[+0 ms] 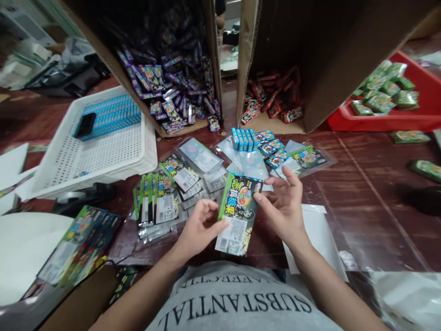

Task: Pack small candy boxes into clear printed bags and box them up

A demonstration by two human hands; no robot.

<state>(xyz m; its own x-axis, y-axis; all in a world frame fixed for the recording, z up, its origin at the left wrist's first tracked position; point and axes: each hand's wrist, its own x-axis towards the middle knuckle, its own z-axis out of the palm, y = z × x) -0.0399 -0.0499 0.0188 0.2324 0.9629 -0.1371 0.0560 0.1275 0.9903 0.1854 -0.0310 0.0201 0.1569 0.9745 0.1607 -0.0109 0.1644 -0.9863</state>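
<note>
Between my two hands is a printed plastic packet [239, 202], black and green with colourful lettering and a pale label at its lower end. My left hand [203, 225] pinches its lower left edge, thumb on top. At the upper right edge, my right hand [284, 207] has its thumb on the front, with the other fingers partly behind. Just beyond the packet stands a row of small blue boxes [244, 139], and more blue boxes [272, 147] lie to its right. Similar printed packets [165, 197] overlap in a pile left of my hands.
Two cardboard boxes lie open toward me, one with purple packs [179, 87], one with red packs [272, 99]. A white basket [138, 158] stands left, holding blue boxes and a black phone [86, 125]. At right is a red bin [389, 122] of green packs; white paper [320, 239] lies nearby.
</note>
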